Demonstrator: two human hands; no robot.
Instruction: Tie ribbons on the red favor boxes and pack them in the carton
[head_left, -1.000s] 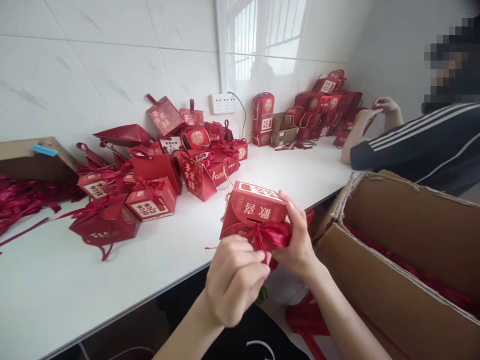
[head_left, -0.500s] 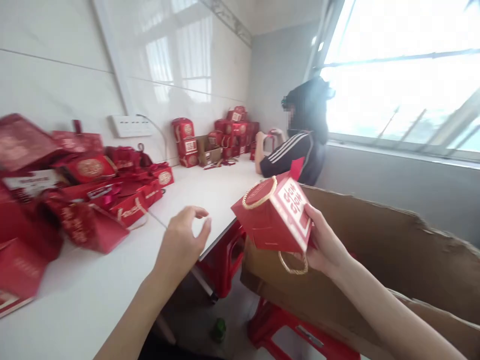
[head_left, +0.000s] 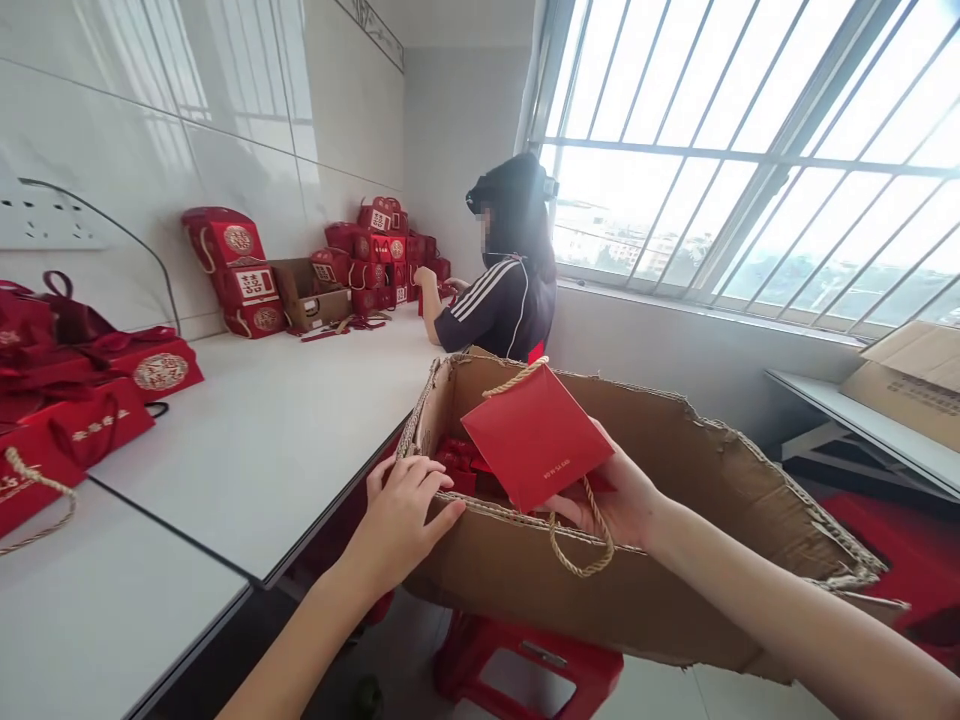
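My right hand (head_left: 626, 500) grips a red gift box (head_left: 536, 437) with gold rope handles, holding it tilted over the open top of a large cardboard carton (head_left: 675, 570). Its plain red underside faces me. My left hand (head_left: 401, 515) rests on the carton's near rim, fingers curled over the torn edge. Inside the carton, more red boxes (head_left: 454, 455) show under the held one.
The carton stands on a red plastic stool (head_left: 525, 665) beside a white counter (head_left: 270, 440). Red gift boxes (head_left: 82, 390) lie at the counter's left and others (head_left: 375, 255) are stacked far back. Another person (head_left: 502, 300) works there. A shelf with a carton (head_left: 911, 375) is at right.
My view swung right toward the carton. The right hand carried the gift box from the counter edge to over the carton. The left hand let go and moved onto the carton's rim.
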